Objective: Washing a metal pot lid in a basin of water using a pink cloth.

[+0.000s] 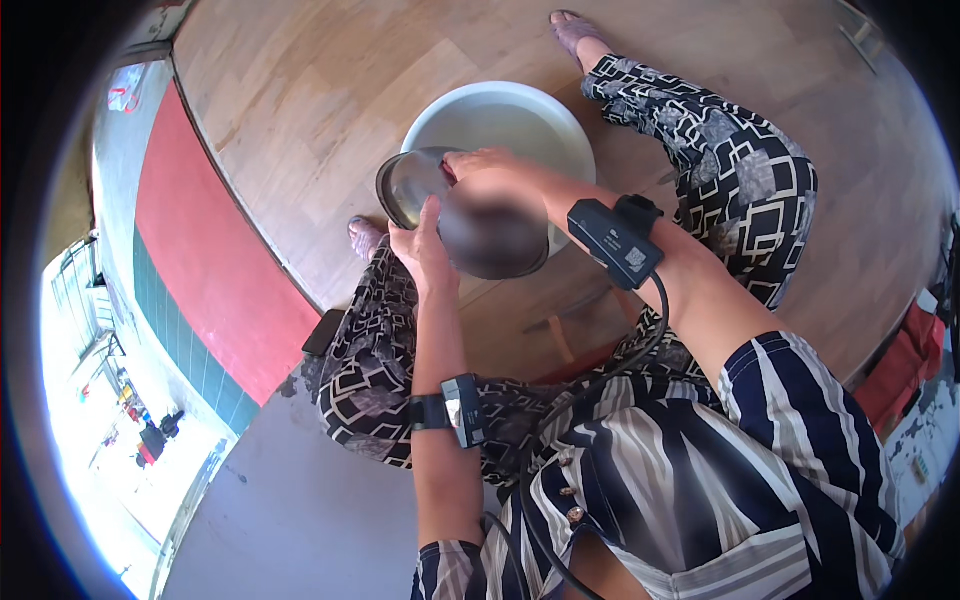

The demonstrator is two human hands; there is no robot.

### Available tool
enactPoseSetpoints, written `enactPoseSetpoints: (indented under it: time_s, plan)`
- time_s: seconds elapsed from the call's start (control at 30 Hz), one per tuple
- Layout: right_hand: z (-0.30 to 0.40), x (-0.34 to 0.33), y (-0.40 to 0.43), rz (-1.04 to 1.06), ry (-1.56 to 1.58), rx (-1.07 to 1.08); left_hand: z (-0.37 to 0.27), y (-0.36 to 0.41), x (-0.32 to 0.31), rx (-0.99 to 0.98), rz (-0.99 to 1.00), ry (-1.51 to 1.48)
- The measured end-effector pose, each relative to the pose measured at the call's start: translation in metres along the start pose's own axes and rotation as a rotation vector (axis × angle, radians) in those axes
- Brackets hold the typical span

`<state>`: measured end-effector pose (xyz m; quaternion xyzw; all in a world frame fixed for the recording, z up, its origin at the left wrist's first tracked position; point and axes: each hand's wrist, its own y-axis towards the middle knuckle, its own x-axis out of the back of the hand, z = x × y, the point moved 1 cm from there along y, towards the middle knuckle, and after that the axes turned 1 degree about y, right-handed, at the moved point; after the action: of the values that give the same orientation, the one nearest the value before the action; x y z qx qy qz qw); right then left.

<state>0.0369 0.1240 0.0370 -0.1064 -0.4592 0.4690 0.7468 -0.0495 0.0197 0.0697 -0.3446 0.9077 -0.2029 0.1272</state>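
A shiny metal pot or bowl [491,244] is tilted over the near edge of a round white basin [499,94]. My left hand [425,251] grips its rim at the near left, the thumb pointing up along the metal. Across the top of the vessel lies my right hand [484,171], blurred, with its fingers bent towards the left. A small dark red patch shows beneath those fingers; whether it is an item held there I cannot tell. The basin stands on the floor and seems to hold cloudy liquid.
My sandalled feet [576,36] are on either side of the basin on the wood-patterned floor [300,112]. A dark phone-like object [322,333] lies by my left knee. Cables run from the devices strapped to both forearms. Red fabric [904,360] lies at the far right.
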Motion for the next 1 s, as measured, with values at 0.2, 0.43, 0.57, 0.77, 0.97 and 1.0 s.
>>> enactPoseSetpoints:
  time_s: [0.2,0.43,0.57,0.77,0.97,1.0]
  plan:
    - [-0.001,-0.016,-0.03,-0.166,0.047,0.135,0.009,0.005,0.014,-0.067,-0.065,0.073]
    - [0.002,-0.021,-0.077,-0.118,0.09,0.19,0.004,0.007,0.02,-0.042,-0.118,0.003]
    - [-0.011,-0.039,-0.089,-0.167,0.069,0.257,0.0,0.008,0.021,-0.06,-0.059,-0.007]
    - [-0.003,-0.049,-0.084,-0.32,-0.125,0.219,-0.003,0.011,0.022,-0.032,-0.045,0.036]
    - [0.003,-0.043,-0.052,-0.338,-0.346,0.132,-0.012,0.004,0.01,-0.041,-0.084,0.151]
    - [0.006,-0.041,-0.045,-0.34,-0.374,0.111,-0.01,0.006,0.014,-0.037,-0.094,0.152]
